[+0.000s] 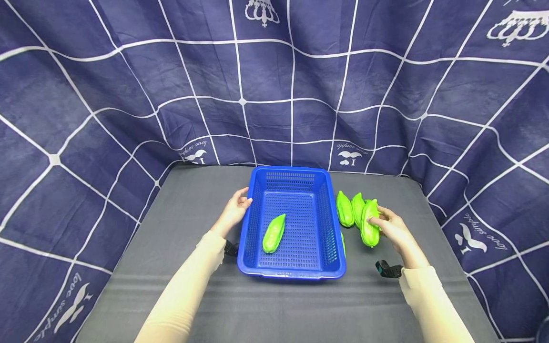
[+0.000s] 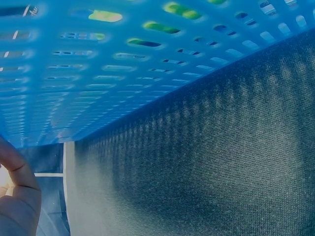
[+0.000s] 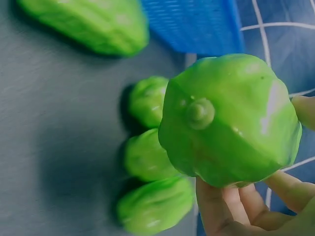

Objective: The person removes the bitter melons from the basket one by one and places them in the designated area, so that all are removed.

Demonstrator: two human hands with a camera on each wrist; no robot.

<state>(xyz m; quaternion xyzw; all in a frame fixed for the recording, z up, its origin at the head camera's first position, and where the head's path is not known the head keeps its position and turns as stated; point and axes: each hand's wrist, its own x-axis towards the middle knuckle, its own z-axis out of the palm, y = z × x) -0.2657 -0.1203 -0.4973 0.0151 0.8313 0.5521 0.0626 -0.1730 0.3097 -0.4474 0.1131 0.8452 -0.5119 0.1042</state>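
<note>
My right hand (image 1: 392,228) grips a bright green bitter melon (image 1: 370,224), thumb on one side and fingers on the other. In the right wrist view this melon (image 3: 231,120) is seen end-on, raised above the table. Beyond it lie several more melons, two of them showing in the head view: one melon (image 1: 345,209) near the basket and another (image 1: 358,209) partly hidden by the held one. The blue basket (image 1: 291,274) has a single melon (image 1: 273,233) inside, toward its left. My left hand (image 1: 233,209) is at the basket's left rim, fingertips right at the edge.
Another melon (image 3: 93,24) lies close to the basket's right wall; the head view shows only a sliver of it. A grey cloth (image 1: 193,190) covers the table. Blue curtains (image 1: 266,119) with white lines hang around the back and sides.
</note>
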